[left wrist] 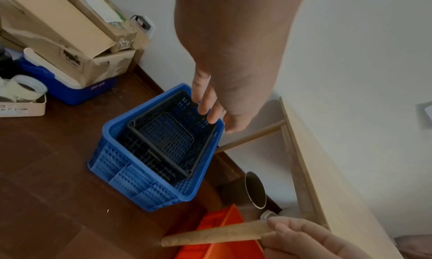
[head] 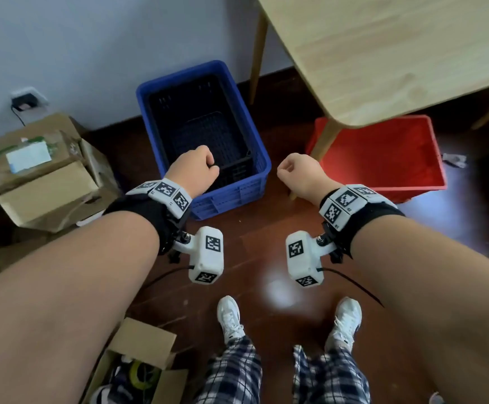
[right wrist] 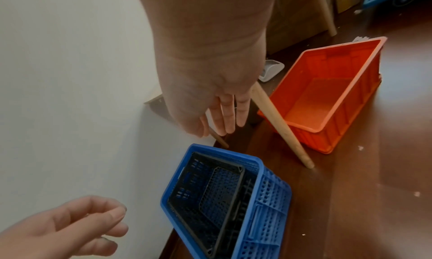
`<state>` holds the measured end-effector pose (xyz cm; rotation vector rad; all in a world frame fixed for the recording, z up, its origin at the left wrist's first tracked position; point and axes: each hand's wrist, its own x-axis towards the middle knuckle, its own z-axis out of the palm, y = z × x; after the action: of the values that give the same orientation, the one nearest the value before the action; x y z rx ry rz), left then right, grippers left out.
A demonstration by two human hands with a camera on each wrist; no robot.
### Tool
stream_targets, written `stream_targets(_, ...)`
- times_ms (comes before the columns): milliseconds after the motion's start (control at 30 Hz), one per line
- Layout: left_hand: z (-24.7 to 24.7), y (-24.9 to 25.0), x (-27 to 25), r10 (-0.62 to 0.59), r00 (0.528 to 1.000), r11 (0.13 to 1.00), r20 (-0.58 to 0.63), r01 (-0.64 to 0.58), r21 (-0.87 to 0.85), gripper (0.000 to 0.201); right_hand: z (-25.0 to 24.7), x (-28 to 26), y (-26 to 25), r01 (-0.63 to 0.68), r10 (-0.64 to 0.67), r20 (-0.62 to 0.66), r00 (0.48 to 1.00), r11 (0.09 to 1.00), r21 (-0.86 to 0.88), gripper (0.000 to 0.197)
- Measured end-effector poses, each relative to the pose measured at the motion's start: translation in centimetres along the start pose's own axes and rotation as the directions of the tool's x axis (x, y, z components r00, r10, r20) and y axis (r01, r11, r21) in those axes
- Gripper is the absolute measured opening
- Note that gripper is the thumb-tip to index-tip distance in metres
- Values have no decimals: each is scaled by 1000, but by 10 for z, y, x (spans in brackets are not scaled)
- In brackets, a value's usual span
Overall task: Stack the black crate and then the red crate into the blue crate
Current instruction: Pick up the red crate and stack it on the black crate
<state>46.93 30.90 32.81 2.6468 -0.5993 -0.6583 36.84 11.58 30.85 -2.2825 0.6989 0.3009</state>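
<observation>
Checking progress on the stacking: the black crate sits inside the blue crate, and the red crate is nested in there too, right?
Not quite. The black crate is inside the blue crate, but the head view shows the red crate on the floor beside it.

Soft even daylight, glare patch on floor (head: 278,290), wide-angle edge distortion, slight blur

Dark wood floor (head: 266,228) (glossy), pale wall (head: 91,39), light wooden table (head: 397,48), wall socket (head: 27,99)
</observation>
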Motion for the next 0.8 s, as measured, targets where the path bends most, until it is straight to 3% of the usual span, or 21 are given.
stream_targets(233, 75, 96, -9, -49, 999, 997, 0, 49, -52, 23, -55, -15, 113, -31, 31, 4, 1000, 999, 12, 23)
stream_targets(533, 229, 262, 7, -164, 986, 961, 22, 164, -222, 7, -154, 2, 309, -84, 86, 24, 996, 994, -63, 28)
stream_targets(800, 326, 320, 52, -232, 961, 946, 149, 258, -195, 13, -187, 44, 422, -204, 205, 65, 977, 979, -15, 29)
